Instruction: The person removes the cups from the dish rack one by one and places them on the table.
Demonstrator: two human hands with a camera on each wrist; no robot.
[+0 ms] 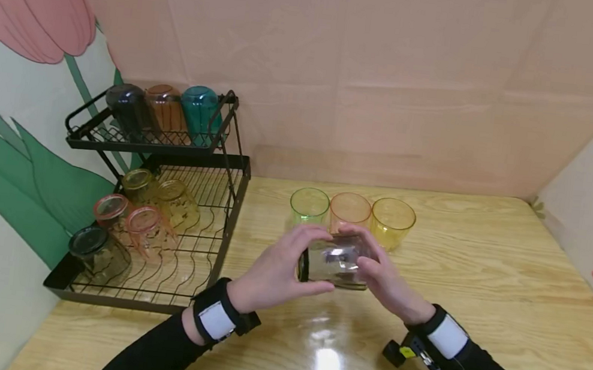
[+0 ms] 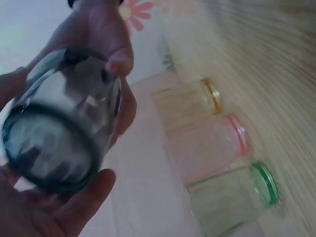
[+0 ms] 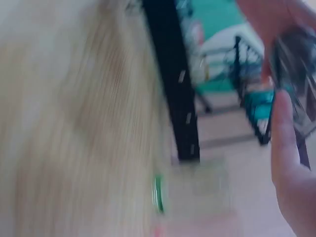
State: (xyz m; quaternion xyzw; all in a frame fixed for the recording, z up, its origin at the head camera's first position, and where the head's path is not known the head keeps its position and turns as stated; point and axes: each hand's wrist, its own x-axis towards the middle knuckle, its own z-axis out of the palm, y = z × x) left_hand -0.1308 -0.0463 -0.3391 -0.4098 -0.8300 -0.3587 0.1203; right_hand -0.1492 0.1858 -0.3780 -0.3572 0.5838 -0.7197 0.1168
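Observation:
A clear grey drinking glass (image 1: 336,263) lies on its side in the air between both hands, above the table. My left hand (image 1: 278,264) holds its left end, fingers over the top and thumb below. The right hand (image 1: 391,280) grips the other end, with the thumb on the near side. In the left wrist view, one round end of the glass (image 2: 61,128) faces the camera. Just behind the hands, a green glass (image 1: 309,203), a pink glass (image 1: 351,207) and a yellow glass (image 1: 393,216) stand upright in a row.
On the left stands a black two-tier dish rack (image 1: 232,226). Dark, brown and teal glasses (image 1: 200,108) sit upside down on its upper tier. Yellow, pink and grey glasses (image 1: 99,252) fill part of the lower tier. A pink-covered wall (image 1: 389,128) rises behind the wooden table (image 1: 482,277).

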